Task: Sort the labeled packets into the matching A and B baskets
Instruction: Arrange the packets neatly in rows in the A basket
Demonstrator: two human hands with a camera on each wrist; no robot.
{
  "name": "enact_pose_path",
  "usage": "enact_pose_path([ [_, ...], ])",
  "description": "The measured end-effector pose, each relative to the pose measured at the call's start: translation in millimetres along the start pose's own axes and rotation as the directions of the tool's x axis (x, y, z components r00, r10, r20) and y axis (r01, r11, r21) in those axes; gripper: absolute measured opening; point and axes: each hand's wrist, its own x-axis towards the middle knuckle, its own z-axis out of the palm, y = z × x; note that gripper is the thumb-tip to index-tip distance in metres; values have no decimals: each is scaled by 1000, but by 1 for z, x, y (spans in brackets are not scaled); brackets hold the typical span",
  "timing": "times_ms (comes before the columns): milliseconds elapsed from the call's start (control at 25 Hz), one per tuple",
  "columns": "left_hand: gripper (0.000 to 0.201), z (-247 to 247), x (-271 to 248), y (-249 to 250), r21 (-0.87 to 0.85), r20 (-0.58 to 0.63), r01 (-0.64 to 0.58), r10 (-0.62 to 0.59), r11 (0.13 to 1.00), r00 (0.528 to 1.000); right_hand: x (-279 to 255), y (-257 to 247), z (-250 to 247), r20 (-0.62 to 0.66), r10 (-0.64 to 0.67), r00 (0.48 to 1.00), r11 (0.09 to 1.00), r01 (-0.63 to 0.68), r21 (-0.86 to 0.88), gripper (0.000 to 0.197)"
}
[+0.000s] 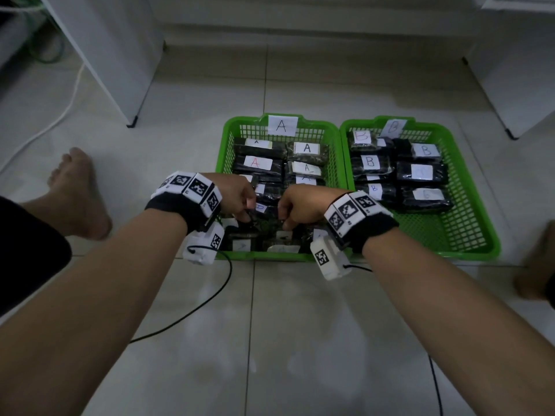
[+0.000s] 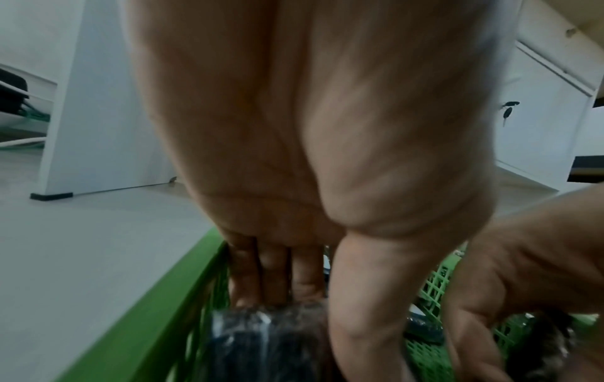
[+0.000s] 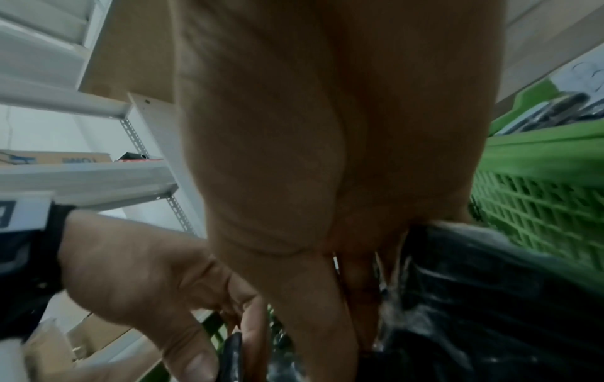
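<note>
Two green baskets stand side by side on the tiled floor. Basket A (image 1: 228,139) on the left carries a paper A label (image 1: 282,125); basket B (image 1: 492,235) on the right carries a B label (image 1: 393,127). Both hold dark plastic-wrapped packets with white letter labels. Both my hands reach into the near end of basket A. My left hand (image 1: 247,213) pinches a dark packet (image 2: 261,336) between fingers and thumb. My right hand (image 1: 286,219) grips a dark packet (image 3: 474,297). A packet with a blue B label (image 1: 261,208) lies between the hands. Whether they hold one packet or two is hidden.
A bare foot (image 1: 78,190) rests on the floor left of basket A, and another (image 1: 537,265) lies at the right edge. A black cable (image 1: 210,298) runs across the tiles in front. White furniture legs (image 1: 132,121) stand behind. Basket B's near half (image 1: 444,232) is bare mesh.
</note>
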Motion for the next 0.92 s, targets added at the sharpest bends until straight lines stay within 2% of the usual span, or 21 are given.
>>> enact_pose_path([
  [80,12,-4,0,-4,-57,-50,-18,16,998,999,-5,6,-10,-32,27,999,999,-27,23,23],
  [160,8,-12,-1,-9,-205,-100,-33,13,978,995,-10,15,-21,-85,71,994,990,-60,126,23],
  [240,6,-23,-5,-14,-416,-154,-71,7,907,988,-15,24,-29,-146,109,983,953,-62,295,18],
  [360,11,-34,-7,-21,-590,-268,-126,-47,798,962,-19,34,-36,-208,164,964,850,-31,526,17],
  [480,13,-34,-6,-21,-709,-352,-250,-24,660,936,-22,38,-39,-253,238,938,680,25,733,21],
  [560,19,-32,-6,-21,-663,-458,-353,15,661,889,-22,42,-41,-246,302,921,551,42,834,24],
  [600,22,-31,-5,-20,-632,-515,-407,35,660,856,-23,44,-42,-218,314,924,459,53,887,25],
  [640,23,-29,-3,-21,-614,-569,-454,38,646,822,-23,47,-42,-182,291,939,334,79,939,25],
  [720,25,-26,3,-18,-584,-656,-523,18,621,754,-24,53,-41,-147,150,978,64,139,988,25],
  [800,25,-22,10,-11,-559,-721,-578,-5,595,693,-23,53,-38,-166,31,986,-123,169,978,21],
  [880,24,-19,13,-2,-532,-767,-620,-19,576,641,-20,49,-37,-201,28,979,-178,203,963,15],
  [920,23,-20,14,2,-539,-766,-619,-27,571,642,-18,47,-37,-220,52,974,-179,226,958,14],
])
